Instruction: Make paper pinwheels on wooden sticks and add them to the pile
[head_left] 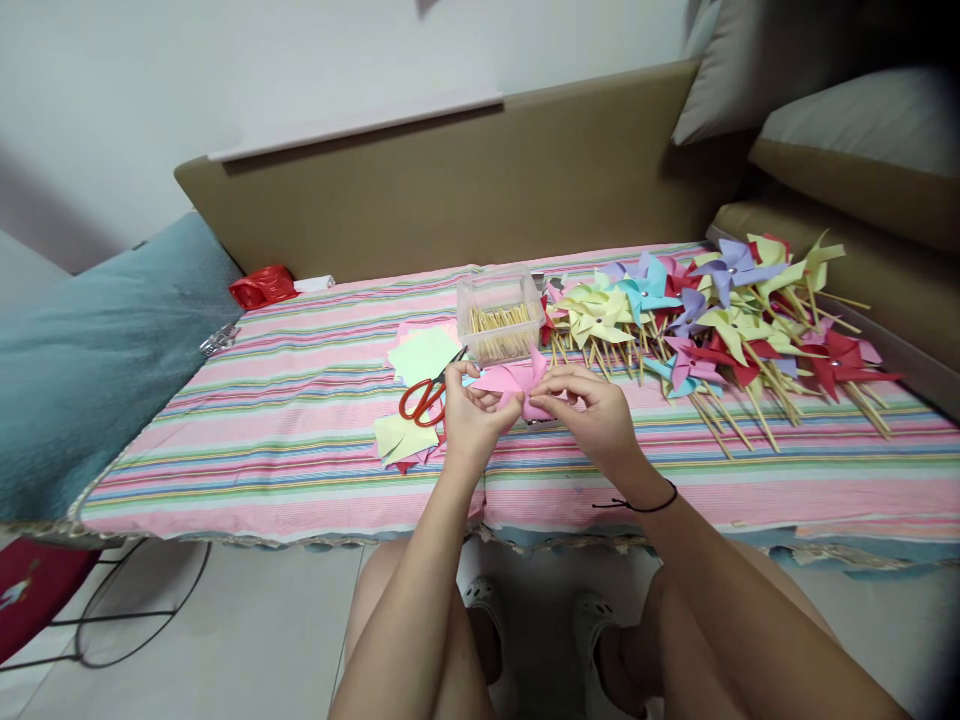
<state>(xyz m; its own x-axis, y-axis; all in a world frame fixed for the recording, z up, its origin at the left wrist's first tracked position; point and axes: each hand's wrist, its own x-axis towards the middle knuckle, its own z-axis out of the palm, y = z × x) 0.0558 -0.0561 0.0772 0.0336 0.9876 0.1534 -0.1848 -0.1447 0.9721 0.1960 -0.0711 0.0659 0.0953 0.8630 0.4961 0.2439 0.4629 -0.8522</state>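
Note:
Between my two hands is a pink paper pinwheel (507,379) with its blades partly folded. My left hand (474,412) pinches its left and lower side with thumb and fingers. From the right, my right hand (586,402) pinches the same paper near its middle. Red-handled scissors (424,402) lie just left of my left hand. Behind the hands stands a clear plastic box (501,285) holding many thin wooden sticks (499,318). Something dark and small shows under the pinwheel, mostly hidden.
Finished pinwheels (739,330) on sticks are heaped at the right. Pale green paper squares (424,354) and yellow cut papers (405,438) lie left. A red plastic bag (262,288) sits at the far left. The striped cloth (262,430) covers the seat, backed by a brown backrest (465,190).

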